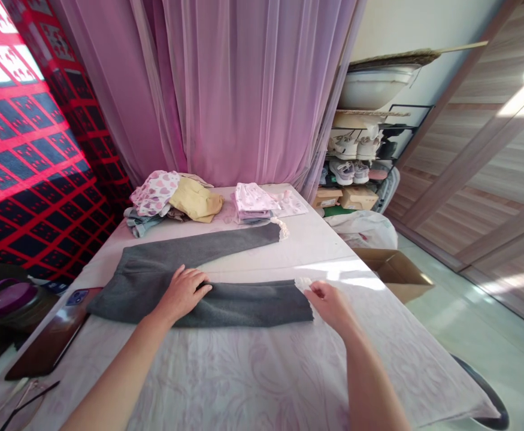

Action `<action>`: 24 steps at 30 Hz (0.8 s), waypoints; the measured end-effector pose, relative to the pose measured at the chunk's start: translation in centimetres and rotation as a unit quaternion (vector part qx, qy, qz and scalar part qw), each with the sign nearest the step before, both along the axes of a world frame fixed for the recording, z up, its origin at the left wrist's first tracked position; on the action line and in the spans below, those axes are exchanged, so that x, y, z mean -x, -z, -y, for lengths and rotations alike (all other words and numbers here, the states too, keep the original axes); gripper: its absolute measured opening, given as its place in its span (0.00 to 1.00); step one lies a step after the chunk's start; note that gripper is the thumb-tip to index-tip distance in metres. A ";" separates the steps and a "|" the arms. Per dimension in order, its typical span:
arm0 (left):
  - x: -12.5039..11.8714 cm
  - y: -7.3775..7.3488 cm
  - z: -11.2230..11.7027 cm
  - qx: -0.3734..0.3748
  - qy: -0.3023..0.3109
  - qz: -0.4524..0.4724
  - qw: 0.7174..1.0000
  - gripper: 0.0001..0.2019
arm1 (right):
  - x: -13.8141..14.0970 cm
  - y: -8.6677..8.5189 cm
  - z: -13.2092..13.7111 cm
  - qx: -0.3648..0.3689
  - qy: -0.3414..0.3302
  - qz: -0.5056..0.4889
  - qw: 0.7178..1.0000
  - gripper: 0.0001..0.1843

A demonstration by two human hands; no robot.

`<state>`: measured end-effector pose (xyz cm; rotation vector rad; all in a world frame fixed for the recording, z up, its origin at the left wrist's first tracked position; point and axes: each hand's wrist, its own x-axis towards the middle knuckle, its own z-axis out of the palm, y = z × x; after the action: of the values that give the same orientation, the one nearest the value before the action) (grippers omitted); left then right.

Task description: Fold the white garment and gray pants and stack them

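Dark grey trousers (pixel 253 305) with white lace at the leg ends lie spread on the table, legs pointing right and the waist at the left. My left hand (pixel 184 293) rests on the upper part of the near leg, fingers stretched out over the cloth. At that leg's end, my right hand (pixel 329 300) pinches the white lace cuff (pixel 303 284) between thumb and fingers. The far leg lies apart from the near one, and its lace cuff (pixel 281 228) lies on the tablecloth.
A heap of clothes (pixel 194 197) and a folded pink pile (pixel 253 202) sit at the table's back. A phone (pixel 48 341) lies at the left edge. Beyond the right edge stand an open cardboard box (pixel 391 269) and a shoe rack (pixel 365 146). A purple curtain (pixel 244 90) hangs behind.
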<state>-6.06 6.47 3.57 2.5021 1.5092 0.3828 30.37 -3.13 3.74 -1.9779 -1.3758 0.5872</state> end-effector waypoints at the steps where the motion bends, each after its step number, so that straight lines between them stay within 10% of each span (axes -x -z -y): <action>1: 0.2 -0.2 -0.1 0.011 0.007 0.007 1.000 0.09 | -0.1 -0.5 0.5 -0.032 -0.002 -0.048 0.998 0.14; 5: 0.8 -0.7 -0.7 0.055 0.026 0.019 0.998 0.11 | -0.4 -2.1 1.7 -0.067 -0.023 -0.252 0.965 0.16; 12: -1.4 -0.2 -1.8 0.021 -0.011 -0.066 0.998 0.14 | 0.6 -0.4 -2.0 -0.027 0.084 -0.271 0.959 0.21; 24: -1.4 2.1 -0.8 -0.123 -0.031 0.009 0.992 0.12 | 1.1 -0.7 -0.7 0.101 0.045 0.014 0.994 0.39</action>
<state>-4.66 7.22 1.42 2.6297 1.6237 0.6359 29.30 -2.48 4.39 -2.2027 -1.2789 0.6827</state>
